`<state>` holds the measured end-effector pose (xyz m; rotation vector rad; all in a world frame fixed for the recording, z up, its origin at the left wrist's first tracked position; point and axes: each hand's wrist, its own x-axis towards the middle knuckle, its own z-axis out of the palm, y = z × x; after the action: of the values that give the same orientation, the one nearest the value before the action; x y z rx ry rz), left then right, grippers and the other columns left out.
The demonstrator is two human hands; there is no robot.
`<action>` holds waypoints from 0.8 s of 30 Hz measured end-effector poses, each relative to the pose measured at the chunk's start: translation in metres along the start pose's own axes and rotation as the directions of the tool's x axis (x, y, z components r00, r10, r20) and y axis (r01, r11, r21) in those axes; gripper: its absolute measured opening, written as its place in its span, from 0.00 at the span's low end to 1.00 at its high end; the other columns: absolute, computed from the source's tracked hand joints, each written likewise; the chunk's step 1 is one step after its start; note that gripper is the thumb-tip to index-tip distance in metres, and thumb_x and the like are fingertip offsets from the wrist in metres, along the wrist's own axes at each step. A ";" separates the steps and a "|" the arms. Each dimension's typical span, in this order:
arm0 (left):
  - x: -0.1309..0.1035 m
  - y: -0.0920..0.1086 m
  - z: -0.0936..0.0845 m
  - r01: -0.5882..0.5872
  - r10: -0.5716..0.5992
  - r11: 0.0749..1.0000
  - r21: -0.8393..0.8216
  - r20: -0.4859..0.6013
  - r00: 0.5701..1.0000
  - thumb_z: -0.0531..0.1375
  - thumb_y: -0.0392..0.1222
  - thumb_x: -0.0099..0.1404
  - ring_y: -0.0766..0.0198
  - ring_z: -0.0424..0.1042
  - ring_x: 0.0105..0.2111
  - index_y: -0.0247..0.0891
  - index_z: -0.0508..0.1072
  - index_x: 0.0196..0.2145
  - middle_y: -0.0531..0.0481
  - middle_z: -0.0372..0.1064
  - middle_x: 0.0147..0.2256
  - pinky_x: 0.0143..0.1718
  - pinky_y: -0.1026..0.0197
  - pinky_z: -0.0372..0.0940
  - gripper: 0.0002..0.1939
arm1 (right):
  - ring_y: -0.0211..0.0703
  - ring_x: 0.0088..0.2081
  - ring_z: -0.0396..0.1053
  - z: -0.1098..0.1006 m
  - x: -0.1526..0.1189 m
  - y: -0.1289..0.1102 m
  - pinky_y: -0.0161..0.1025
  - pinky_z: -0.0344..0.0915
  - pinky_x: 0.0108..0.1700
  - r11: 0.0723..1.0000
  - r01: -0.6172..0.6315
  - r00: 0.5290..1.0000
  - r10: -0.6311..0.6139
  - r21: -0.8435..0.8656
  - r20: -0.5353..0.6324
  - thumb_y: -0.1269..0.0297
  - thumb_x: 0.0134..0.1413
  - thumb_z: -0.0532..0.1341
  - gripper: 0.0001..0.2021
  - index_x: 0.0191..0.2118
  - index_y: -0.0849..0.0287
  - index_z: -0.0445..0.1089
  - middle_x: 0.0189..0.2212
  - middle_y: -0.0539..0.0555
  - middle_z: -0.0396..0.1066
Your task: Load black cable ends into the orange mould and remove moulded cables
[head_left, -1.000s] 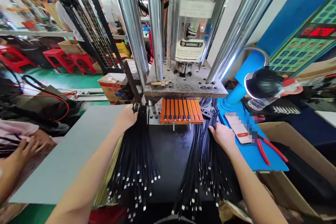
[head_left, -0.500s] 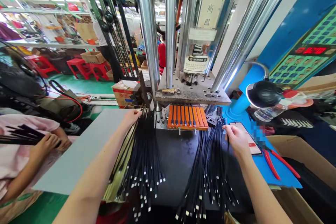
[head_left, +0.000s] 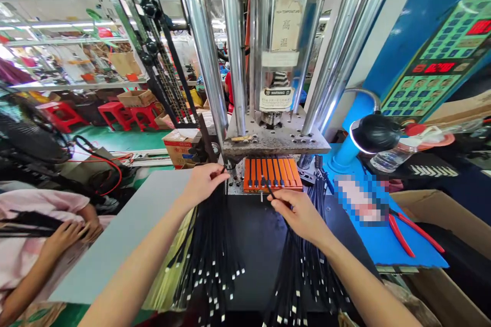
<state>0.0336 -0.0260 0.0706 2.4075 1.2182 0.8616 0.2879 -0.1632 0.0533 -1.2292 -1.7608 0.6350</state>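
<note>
My left hand [head_left: 205, 184] is closed in a pinch on a black cable at the top of the left bundle of black cables [head_left: 210, 245], which hangs with its metal-tipped ends down. In front of the orange mould block [head_left: 293, 176], my right hand [head_left: 297, 212] pinches a thin black cable [head_left: 270, 192] near its end, at the block's front edge. Several black cable ends lie side by side in the block's grooves. A right bundle of black cables [head_left: 316, 204] hangs partly behind my right hand and forearm.
A steel press plate [head_left: 276, 145] sits just above the block, between chrome columns [head_left: 207, 61]. At right are a lamp [head_left: 374, 133] and red-handled pliers [head_left: 401, 235] on a blue surface. A grey board [head_left: 115, 235] lies left, beside a person's hands [head_left: 72, 235] holding black strips.
My right hand has moved left from the right bundle to the front of the orange block, with a cable in its fingers. My left hand has shifted slightly right, and the camera view has shifted.
</note>
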 end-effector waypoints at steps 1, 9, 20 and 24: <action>-0.001 0.021 -0.003 -0.087 0.087 0.996 -0.036 0.005 0.996 0.60 0.46 0.64 0.69 0.60 0.24 0.35 0.66 0.22 0.55 0.63 0.22 0.29 0.65 0.53 0.16 | 0.40 0.30 0.69 0.001 0.001 -0.003 0.34 0.61 0.34 0.999 0.030 0.999 -0.030 0.021 -0.010 0.64 0.63 0.56 0.10 0.35 0.59 0.73 0.30 0.52 0.73; 0.013 0.144 -0.006 -0.372 0.386 0.877 -0.303 -0.012 0.922 0.57 0.40 0.68 0.72 0.59 0.23 0.34 0.66 0.20 0.55 0.58 0.21 0.25 0.68 0.54 0.19 | 0.37 0.26 0.66 -0.007 0.010 -0.024 0.33 0.59 0.29 0.974 0.181 0.950 -0.138 0.134 -0.280 0.60 0.65 0.56 0.12 0.32 0.59 0.71 0.24 0.50 0.69; 0.061 0.172 0.030 -0.185 0.278 0.705 -0.685 0.027 0.960 0.67 0.44 0.58 0.73 0.61 0.14 0.36 0.63 0.20 0.59 0.60 0.15 0.16 0.69 0.55 0.18 | 0.39 0.31 0.66 -0.008 -0.018 -0.015 0.34 0.60 0.34 0.994 0.092 0.969 -0.102 -0.053 -0.225 0.66 0.64 0.55 0.07 0.37 0.59 0.68 0.30 0.51 0.68; 0.085 0.183 0.025 -0.459 0.341 0.711 -0.533 -0.309 0.888 0.67 0.46 0.58 0.73 0.63 0.19 0.35 0.64 0.19 0.57 0.62 0.19 0.22 0.68 0.57 0.19 | 0.40 0.30 0.66 -0.012 -0.020 0.022 0.34 0.60 0.34 0.989 -0.013 0.987 -0.011 -0.150 -0.162 0.66 0.60 0.57 0.06 0.32 0.59 0.69 0.28 0.51 0.69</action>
<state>0.2019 -0.0658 0.1774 2.0957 0.3434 1.3864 0.3117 -0.1741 0.0350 -1.3456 -1.6955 0.3954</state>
